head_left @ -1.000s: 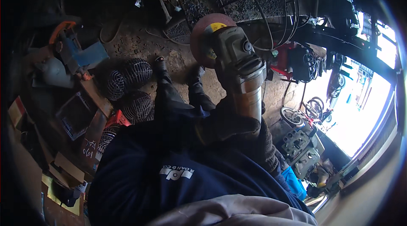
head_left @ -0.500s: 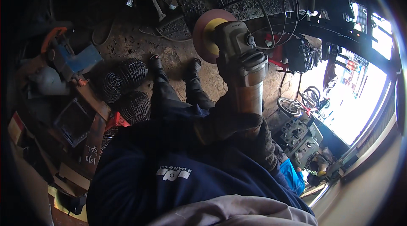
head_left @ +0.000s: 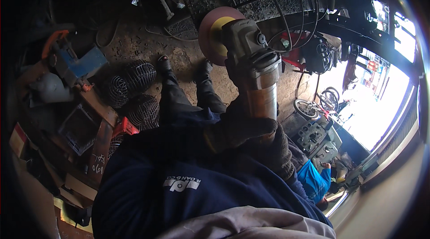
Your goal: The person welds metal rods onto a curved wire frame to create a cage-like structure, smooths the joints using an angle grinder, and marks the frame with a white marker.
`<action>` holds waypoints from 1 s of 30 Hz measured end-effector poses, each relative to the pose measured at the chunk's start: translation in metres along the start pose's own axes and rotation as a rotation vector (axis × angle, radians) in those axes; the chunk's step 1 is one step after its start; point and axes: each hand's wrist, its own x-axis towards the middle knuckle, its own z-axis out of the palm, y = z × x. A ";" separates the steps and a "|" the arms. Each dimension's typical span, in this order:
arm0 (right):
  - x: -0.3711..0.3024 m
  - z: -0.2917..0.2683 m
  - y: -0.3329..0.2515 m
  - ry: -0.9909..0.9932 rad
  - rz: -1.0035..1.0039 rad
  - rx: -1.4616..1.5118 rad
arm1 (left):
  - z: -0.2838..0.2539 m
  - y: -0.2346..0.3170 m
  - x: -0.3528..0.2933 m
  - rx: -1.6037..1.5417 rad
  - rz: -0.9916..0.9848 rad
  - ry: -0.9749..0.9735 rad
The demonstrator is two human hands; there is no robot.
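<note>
An angle grinder (head_left: 251, 60) with a worn grey-green head and a brownish body stands out in front of my chest. On its left side sits a round reddish-brown disc (head_left: 218, 33) with a yellow centre. My left hand (head_left: 237, 132), in a dark work glove, is closed round the grinder's body from the left, partly in shadow. Lower on the right, my gloved right hand (head_left: 281, 154) is closed at the rear end of the tool. Its fingertips are partly hidden. Beyond the disc, a wire-frame cage (head_left: 282, 4) of curved metal bars rests on a dark, debris-strewn surface.
Several wire cages (head_left: 139, 75) lie on the floor to the left, near a blue and orange machine (head_left: 83, 64) and a dark plastic crate (head_left: 78, 129). On the right are a grey-green machine (head_left: 318, 142), bicycles (head_left: 307, 109) and a person in blue (head_left: 313, 180).
The grinder and its disc have shifted slightly up and left, still in both hands. At the right, the person in blue has moved a little, showing more of an arm.
</note>
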 end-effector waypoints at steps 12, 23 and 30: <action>0.002 -0.001 0.002 -0.018 0.051 0.067 | 0.011 0.015 -0.006 0.182 0.052 0.070; 0.000 0.008 0.002 0.070 0.107 0.003 | 0.012 0.018 -0.005 0.203 0.038 0.078; -0.001 -0.001 0.001 -0.035 0.127 -0.003 | 0.015 0.022 -0.004 0.150 0.002 0.059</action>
